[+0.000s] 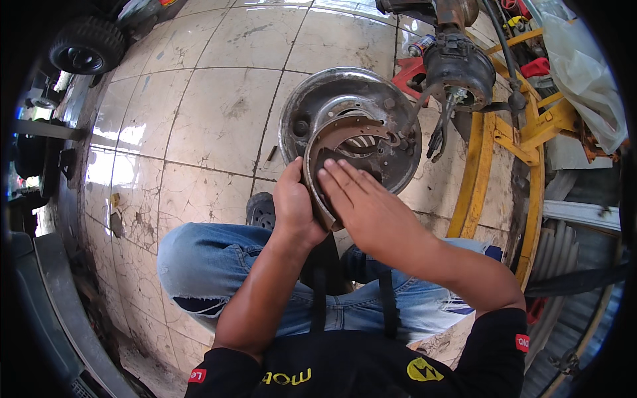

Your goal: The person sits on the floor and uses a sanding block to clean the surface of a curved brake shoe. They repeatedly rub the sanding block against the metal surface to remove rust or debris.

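Observation:
A curved, rust-brown brake shoe (334, 131) is held up in front of me. My left hand (295, 207) is closed around its lower outer side, with the thumb up along the curve. My right hand (371, 202) lies across the inner side of the shoe, its fingers stretched out and close together. Behind the shoe, a round metal brake drum (375, 89) with a shiny rim sits on the tiled floor. The shoe and my right hand hide part of the drum. Whether the shoe rests on the drum, I cannot tell.
At the upper right, a greasy axle hub (458, 69) hangs near a red stand (409, 75). Yellow metal frame bars (472, 176) run along the right side. A tyre (87, 45) lies at the upper left. A small metal pin (271, 153) is on the floor.

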A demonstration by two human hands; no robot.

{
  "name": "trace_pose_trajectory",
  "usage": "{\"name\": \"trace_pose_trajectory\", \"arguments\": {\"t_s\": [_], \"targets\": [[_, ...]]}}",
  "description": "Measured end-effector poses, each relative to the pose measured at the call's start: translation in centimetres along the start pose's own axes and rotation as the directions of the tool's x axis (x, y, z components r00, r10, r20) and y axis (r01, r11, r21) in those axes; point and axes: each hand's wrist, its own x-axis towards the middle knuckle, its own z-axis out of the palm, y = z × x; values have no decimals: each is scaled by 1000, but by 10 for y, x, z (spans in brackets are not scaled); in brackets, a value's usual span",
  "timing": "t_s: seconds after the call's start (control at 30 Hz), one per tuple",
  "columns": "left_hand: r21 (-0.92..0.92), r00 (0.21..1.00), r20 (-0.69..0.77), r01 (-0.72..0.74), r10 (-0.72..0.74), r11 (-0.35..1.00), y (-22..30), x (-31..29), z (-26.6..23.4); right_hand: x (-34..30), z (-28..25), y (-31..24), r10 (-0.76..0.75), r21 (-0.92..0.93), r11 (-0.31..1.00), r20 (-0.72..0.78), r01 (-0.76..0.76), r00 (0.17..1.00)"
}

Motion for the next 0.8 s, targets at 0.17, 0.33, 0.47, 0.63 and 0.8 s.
{"name": "trace_pose_trajectory", "arguments": {"t_s": [0.17, 0.33, 0.47, 0.63, 0.8], "targets": [[-7, 999, 25, 46, -45, 999, 4, -3, -5, -4, -6, -8, -30, -5, 1000, 19, 30, 999], [18, 999, 2, 32, -32, 999, 2, 0, -1, 3, 2, 3, -21, 7, 1000, -15, 21, 1000], [16, 999, 29, 27, -27, 1000, 7, -1, 1, -6, -9, -9, -55, 17, 998, 25, 55, 998], [22, 999, 40, 34, -35, 999, 5, 0, 3, 1, -1, 0, -17, 21, 1000, -5, 17, 1000], [11, 997, 56, 56, -57, 998, 9, 0, 0, -12, -23, -11, -65, 66, 996, 81, 59, 995]]}}
